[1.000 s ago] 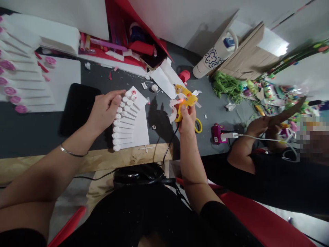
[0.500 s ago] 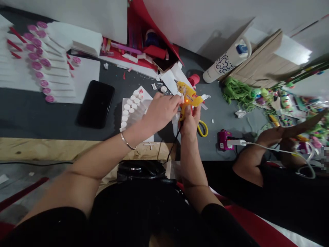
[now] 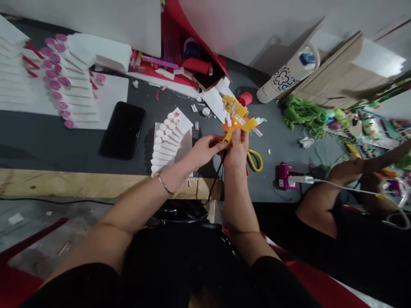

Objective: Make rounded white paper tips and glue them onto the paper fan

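Note:
A yellow glue gun [image 3: 245, 123] with a lit orange light is held over the dark table, right of centre. My right hand [image 3: 236, 149] is wrapped round its lower part, thumb on top. My left hand [image 3: 207, 150] reaches in from the left, its thumb and fingertips pinched on the gun's yellow handle end. A black cord hangs below the gun. Left of my left hand, white round-headed sticks [image 3: 165, 143] lie in a fan on white paper. Yellow-handled scissors [image 3: 256, 160] rest just right of my right hand.
A black phone [image 3: 123, 130] and pink-topped sticks [image 3: 58, 83] lie left. At the back are a red box [image 3: 192, 64] and a white bottle [image 3: 279, 79]. A purple power adapter [image 3: 284, 176] and another person's arm [image 3: 340, 175] are at right.
My left hand has moved down from the gun's front to its lower handle end. The gun has turned slightly in my right hand. The view has shifted a little.

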Demonstrator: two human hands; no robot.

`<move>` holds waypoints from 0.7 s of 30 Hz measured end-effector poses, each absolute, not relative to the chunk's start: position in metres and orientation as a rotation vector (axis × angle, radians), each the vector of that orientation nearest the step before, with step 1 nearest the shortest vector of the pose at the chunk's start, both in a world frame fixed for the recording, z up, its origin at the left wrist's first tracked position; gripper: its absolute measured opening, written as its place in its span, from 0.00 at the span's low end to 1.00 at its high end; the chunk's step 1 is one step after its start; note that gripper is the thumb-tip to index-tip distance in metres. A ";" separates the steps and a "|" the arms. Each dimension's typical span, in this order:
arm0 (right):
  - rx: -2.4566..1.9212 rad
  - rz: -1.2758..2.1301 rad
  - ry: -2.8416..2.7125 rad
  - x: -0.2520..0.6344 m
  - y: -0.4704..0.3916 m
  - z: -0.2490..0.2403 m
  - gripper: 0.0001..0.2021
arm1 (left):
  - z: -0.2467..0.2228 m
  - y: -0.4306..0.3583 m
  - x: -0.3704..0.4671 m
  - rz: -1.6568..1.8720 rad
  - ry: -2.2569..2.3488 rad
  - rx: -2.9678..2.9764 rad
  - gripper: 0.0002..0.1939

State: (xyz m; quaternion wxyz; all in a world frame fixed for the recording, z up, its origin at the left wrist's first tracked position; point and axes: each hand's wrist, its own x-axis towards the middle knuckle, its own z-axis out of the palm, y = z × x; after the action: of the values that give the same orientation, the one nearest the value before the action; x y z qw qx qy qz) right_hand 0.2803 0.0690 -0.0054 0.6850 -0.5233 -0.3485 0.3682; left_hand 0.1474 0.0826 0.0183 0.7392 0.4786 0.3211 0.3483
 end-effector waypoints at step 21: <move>-1.262 0.697 -0.862 0.256 0.035 0.001 0.25 | 0.055 0.077 0.118 0.806 0.903 1.194 0.10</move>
State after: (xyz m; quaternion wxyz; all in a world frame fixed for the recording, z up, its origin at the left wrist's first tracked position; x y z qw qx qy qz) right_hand 0.2560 0.0349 0.0010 0.6677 -0.5595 -0.3819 0.3088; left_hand 0.1178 0.0768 0.0546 0.6600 0.5275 0.3990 0.3562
